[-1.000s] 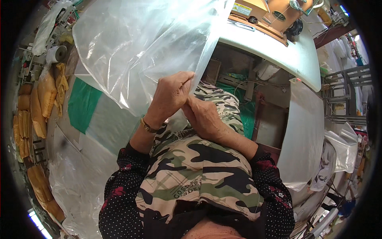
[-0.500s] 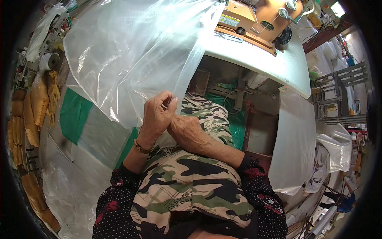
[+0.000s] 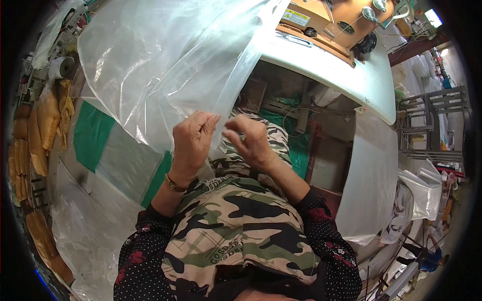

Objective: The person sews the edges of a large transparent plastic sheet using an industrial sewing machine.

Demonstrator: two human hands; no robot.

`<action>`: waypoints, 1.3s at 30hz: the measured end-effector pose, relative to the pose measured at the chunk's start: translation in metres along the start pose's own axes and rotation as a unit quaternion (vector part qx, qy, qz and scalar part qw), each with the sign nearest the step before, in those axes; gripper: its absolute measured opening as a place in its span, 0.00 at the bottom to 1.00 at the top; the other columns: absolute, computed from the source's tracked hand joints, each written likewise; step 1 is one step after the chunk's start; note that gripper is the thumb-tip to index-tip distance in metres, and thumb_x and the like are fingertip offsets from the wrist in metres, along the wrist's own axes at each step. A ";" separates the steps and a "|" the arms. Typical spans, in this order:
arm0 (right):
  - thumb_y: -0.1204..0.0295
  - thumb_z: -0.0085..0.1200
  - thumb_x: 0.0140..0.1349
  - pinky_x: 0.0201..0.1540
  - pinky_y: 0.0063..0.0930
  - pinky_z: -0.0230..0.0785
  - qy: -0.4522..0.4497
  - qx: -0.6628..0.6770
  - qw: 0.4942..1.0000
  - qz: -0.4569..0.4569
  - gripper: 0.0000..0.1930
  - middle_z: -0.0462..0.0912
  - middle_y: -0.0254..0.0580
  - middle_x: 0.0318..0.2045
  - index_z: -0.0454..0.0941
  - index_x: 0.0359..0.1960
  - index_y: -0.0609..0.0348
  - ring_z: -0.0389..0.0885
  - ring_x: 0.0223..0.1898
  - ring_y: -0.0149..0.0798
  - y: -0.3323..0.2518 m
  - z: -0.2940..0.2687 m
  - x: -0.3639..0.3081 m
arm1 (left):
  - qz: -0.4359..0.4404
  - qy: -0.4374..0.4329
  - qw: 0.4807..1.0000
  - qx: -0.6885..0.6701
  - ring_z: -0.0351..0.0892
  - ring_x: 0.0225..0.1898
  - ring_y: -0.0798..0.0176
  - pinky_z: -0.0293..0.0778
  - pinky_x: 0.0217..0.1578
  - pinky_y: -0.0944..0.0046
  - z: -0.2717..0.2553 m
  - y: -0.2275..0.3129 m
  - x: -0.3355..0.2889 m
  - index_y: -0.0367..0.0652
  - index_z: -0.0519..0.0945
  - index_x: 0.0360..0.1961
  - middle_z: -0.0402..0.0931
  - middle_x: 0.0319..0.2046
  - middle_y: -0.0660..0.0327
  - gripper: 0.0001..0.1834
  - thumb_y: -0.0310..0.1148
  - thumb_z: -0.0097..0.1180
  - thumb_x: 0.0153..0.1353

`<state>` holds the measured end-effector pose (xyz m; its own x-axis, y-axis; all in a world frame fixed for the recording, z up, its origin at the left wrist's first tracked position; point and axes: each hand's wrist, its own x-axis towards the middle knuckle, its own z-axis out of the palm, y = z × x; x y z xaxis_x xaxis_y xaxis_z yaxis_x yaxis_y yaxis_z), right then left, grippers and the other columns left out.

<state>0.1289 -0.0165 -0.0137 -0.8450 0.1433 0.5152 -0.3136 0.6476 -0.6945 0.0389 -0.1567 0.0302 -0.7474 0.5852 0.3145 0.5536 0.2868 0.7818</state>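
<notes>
Left hand [image 3: 190,143] pinches the clear plastic sheet's [image 3: 165,65] lower edge to keep it taut; right hand [image 3: 249,142], at 3 o'clock beside it, curls half-closed, seemingly empty.

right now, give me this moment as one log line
left hand: pinching edge of clear plastic sheet | right hand: fingers curled beside same edge, grip unclear | sheet draped over white table | sewing machine behind

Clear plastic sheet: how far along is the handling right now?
Done: the clear plastic sheet is lifted and spread over the lap. In hand: the left hand pinches its lower edge; the right hand is at the same edge, grip unclear. Left: the sheet hangs short of the orange machine on the white table.
</notes>
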 end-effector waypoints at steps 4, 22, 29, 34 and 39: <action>0.66 0.59 0.60 0.28 0.37 0.69 0.036 0.031 0.997 0.069 0.10 0.78 0.44 0.25 0.75 0.33 0.61 0.79 0.26 0.48 0.005 0.008 -0.001 | 0.031 -0.014 0.998 0.046 0.74 0.23 0.45 0.68 0.24 0.56 0.002 -0.001 -0.001 0.37 0.78 0.34 0.74 0.22 0.50 0.06 0.30 0.56 0.62; 0.71 0.49 0.65 0.49 0.33 0.69 0.220 0.235 0.931 0.175 0.13 0.76 0.47 0.45 0.70 0.50 0.62 0.75 0.45 0.39 0.052 0.068 0.095 | 0.393 -0.097 0.897 0.180 0.77 0.23 0.57 0.73 0.23 0.59 -0.057 0.111 0.059 0.36 0.76 0.33 0.74 0.21 0.55 0.06 0.23 0.55 0.53; 0.70 0.50 0.64 0.46 0.32 0.70 0.130 0.259 0.951 0.113 0.10 0.77 0.44 0.41 0.74 0.45 0.59 0.75 0.42 0.36 0.065 0.132 0.042 | 0.331 -0.177 0.879 0.295 0.75 0.29 0.55 0.70 0.28 0.59 -0.034 0.014 0.026 0.37 0.73 0.36 0.71 0.25 0.57 0.11 0.26 0.51 0.49; 0.70 0.50 0.64 0.43 0.31 0.70 0.053 0.253 0.961 0.103 0.07 0.78 0.42 0.39 0.76 0.41 0.57 0.75 0.40 0.34 0.124 0.128 0.031 | 0.341 -0.060 0.898 0.271 0.74 0.27 0.60 0.69 0.26 0.62 0.026 -0.042 0.012 0.37 0.74 0.37 0.70 0.24 0.60 0.11 0.27 0.51 0.50; 0.73 0.49 0.65 0.35 0.25 0.72 0.077 0.225 0.946 0.222 0.07 0.80 0.35 0.29 0.78 0.38 0.62 0.75 0.31 0.26 0.110 0.058 0.042 | 0.247 -0.031 0.934 0.255 0.74 0.27 0.59 0.68 0.25 0.60 0.047 -0.064 0.000 0.39 0.74 0.38 0.69 0.23 0.61 0.10 0.27 0.51 0.52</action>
<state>0.0339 0.0173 -0.0980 -0.8740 0.4570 0.1653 -0.1241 0.1189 -0.9851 0.0206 -0.1397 -0.0452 -0.3396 0.7805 0.5249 0.9406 0.2845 0.1854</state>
